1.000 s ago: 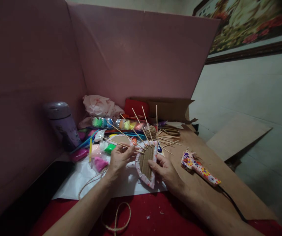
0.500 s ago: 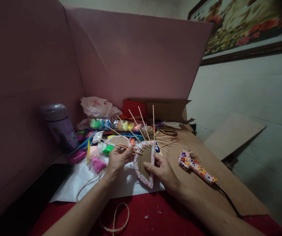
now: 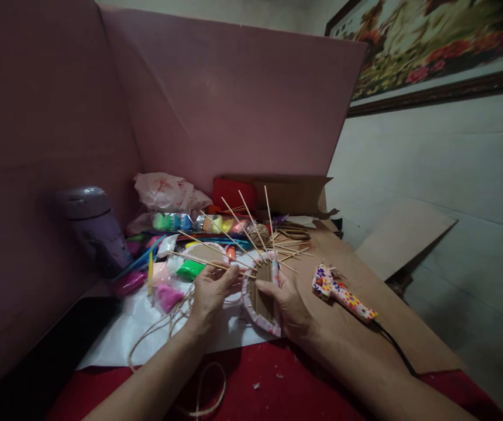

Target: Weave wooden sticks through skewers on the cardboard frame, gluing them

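Note:
My right hand (image 3: 290, 304) grips a half-round cardboard piece (image 3: 264, 299) by its straight edge, thumb on the bare brown face. A pale pink patterned wrap borders the piece. Several thin wooden sticks (image 3: 233, 230) fan out from its upper end, pointing up and left. Between the thumb and fingers of my left hand (image 3: 212, 292) is the lowest wooden stick (image 3: 186, 256); its inner end rests on the cardboard. A second wrapped cardboard piece (image 3: 205, 253) lies behind my left hand.
A flower-patterned glue gun (image 3: 343, 295) with a black cord lies at right on brown cardboard (image 3: 392, 327). Twine (image 3: 146, 338) loops at the left. Clay packets (image 3: 190, 269), loose sticks (image 3: 293, 251) and a purple bottle (image 3: 97, 234) stand or lie farther back.
My right thumb has moved up the cardboard, closer to the inner ends of the sticks. My left hand still pinches the lowest stick. The whole view has shifted slightly.

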`<state>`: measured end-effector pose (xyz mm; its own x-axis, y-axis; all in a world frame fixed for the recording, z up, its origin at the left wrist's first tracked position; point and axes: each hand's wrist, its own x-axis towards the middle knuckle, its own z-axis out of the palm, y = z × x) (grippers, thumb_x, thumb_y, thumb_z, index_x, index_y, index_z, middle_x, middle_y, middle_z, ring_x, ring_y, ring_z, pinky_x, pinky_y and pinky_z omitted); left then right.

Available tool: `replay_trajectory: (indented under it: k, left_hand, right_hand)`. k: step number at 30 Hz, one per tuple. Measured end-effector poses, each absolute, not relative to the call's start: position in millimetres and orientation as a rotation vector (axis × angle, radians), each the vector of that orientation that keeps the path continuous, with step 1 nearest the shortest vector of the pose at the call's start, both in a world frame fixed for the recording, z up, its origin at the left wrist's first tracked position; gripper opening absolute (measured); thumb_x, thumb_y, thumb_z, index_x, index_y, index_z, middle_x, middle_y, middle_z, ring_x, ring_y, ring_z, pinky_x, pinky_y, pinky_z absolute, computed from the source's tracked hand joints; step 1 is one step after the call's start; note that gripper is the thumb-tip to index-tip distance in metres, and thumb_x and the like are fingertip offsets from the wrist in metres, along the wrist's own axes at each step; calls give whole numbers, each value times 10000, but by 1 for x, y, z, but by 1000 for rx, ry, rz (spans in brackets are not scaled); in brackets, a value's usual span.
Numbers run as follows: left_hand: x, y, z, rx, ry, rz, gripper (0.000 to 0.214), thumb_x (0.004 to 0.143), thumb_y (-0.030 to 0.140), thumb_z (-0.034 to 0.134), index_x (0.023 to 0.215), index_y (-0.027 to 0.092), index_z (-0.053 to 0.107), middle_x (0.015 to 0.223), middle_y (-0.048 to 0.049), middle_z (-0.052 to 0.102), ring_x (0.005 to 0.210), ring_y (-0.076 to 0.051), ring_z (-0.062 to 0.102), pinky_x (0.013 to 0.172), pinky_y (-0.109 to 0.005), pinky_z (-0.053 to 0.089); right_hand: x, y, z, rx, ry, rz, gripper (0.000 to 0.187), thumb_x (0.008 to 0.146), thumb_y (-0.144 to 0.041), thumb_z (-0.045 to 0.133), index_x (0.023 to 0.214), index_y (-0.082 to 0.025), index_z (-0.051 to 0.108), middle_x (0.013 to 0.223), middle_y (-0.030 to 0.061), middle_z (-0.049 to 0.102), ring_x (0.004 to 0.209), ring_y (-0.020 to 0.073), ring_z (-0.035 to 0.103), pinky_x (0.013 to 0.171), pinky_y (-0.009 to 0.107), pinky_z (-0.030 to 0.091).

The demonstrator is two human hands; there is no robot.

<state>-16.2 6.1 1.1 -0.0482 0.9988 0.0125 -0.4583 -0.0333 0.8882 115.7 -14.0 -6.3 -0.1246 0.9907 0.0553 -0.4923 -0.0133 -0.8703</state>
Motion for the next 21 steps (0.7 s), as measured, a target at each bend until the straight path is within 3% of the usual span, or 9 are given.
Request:
replay_trajectory:
  k: [8,12,21]
  left_hand:
    - [-12,-1,4,836,860,1457,352,523,321,788,676,151,521,653,-34,682,570,-167,643,565,-301,526]
    - [-11,-2,6,835,862,1449,349,534,316,784,678,150,514,666,-42,689,570,-166,643,565,-295,522]
    - [-11,-4,6,833,873,1444,332,552,311,777,681,151,517,662,-36,678,583,-167,639,556,-290,512]
  right_hand:
    - [117,-11,-7,-690,-907,1518,267,620,-230,685,867,-139,642,784,48,680,682,179,616,700,311,473]
    - [118,-12,-8,-724,-889,1512,303,596,-255,718,869,-142,650,807,55,687,673,182,619,642,298,476]
    - [119,-11,-11,-707,-925,1516,287,648,-279,712,885,-131,649,794,60,682,655,168,607,608,278,470]
